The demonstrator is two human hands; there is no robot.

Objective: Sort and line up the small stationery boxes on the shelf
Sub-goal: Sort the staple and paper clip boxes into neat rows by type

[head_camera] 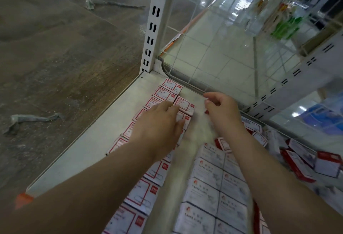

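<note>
Lining up the red-bordered boxes [168,92] on the shelf [104,122]

Left hand [159,122] lies flat, fingers straight, on the row; right hand [220,111] hovers loosely curled, holding nothing (bit blurry).

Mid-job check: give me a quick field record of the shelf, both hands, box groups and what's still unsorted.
shelf: white metal, wire grid at back
left hand: flat on the red-bordered boxes, fingers straight
right hand: above bare shelf, fingers loosely curled, holds nothing
left rows: red-bordered boxes lined up front to back
middle rows: grey PAPER CLIPS boxes, lined up
unsorted: loose red boxes heaped at right
</note>
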